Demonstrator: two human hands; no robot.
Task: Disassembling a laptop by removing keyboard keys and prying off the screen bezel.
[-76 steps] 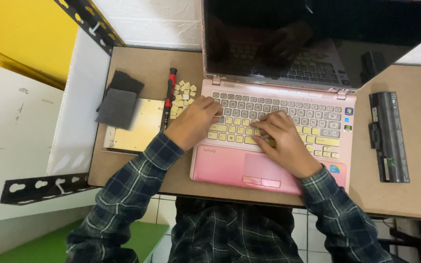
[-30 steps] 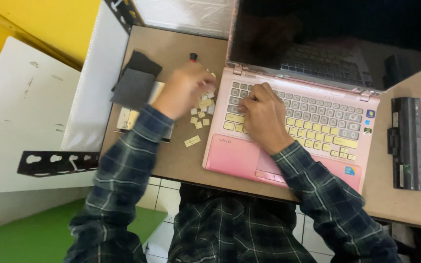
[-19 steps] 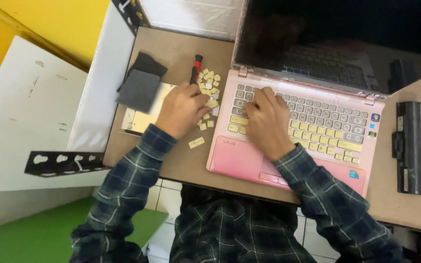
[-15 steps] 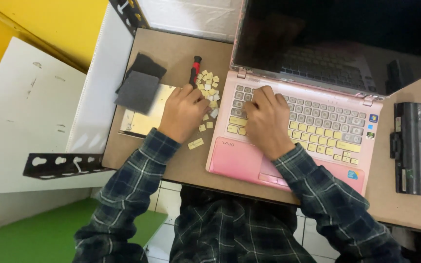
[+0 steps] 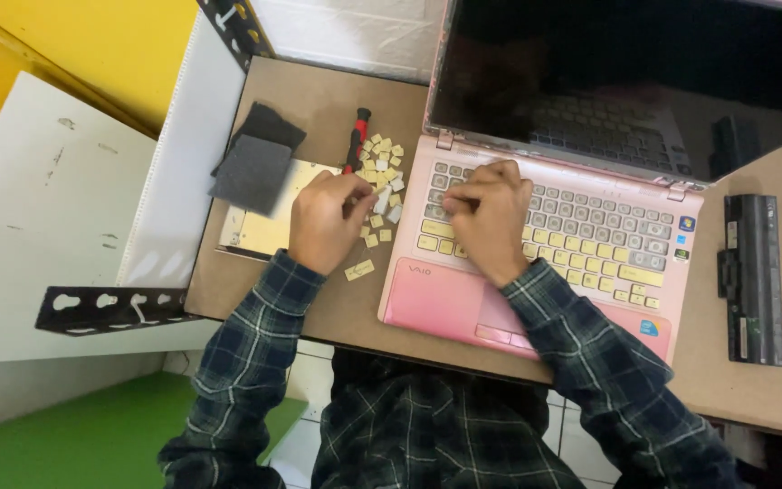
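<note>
We rest our left hand (image 5: 326,220), fingers curled, beside the loose keycaps (image 5: 380,172) left of the pink laptop (image 5: 536,254). Our right hand (image 5: 489,217) presses curled fingers on its keyboard's left end; the laptop's long axis runs left-right, screen away.

My right hand (image 5: 489,217) rests curled on the left end of the pink laptop (image 5: 536,272) keyboard; my left hand (image 5: 326,220) lies just left of the laptop, fingertips among the loose keycaps (image 5: 380,172); a red screwdriver (image 5: 356,138) lies beyond those, left of the laptop.
</note>
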